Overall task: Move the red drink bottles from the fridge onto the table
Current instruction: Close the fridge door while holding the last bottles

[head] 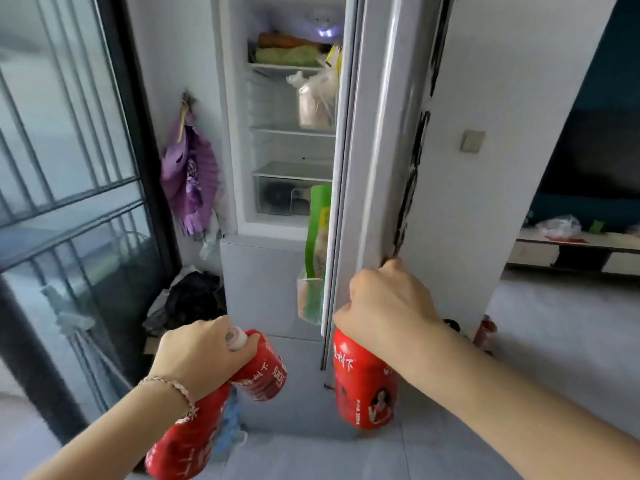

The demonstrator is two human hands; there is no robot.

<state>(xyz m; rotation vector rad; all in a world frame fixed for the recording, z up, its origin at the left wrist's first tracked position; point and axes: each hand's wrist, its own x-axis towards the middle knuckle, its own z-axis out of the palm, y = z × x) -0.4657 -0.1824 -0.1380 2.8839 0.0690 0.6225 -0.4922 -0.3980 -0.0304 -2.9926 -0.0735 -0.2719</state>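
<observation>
My left hand (204,355) grips two red drink bottles by their necks. One red bottle (265,370) points forward and the other red bottle (183,441) hangs down below my wrist. My right hand (384,306) holds a third red bottle (363,386) by its top, and its fingertips touch the edge of the fridge door (374,140). The fridge (287,150) stands in front of me, its door partly open, with shelves visible inside.
A green bag (317,237) sits in the door's shelf. A purple fan (188,174) hangs on the wall at left, beside a barred window (62,161). Dark clothes (190,299) lie on the floor. A low TV bench (575,251) stands at right.
</observation>
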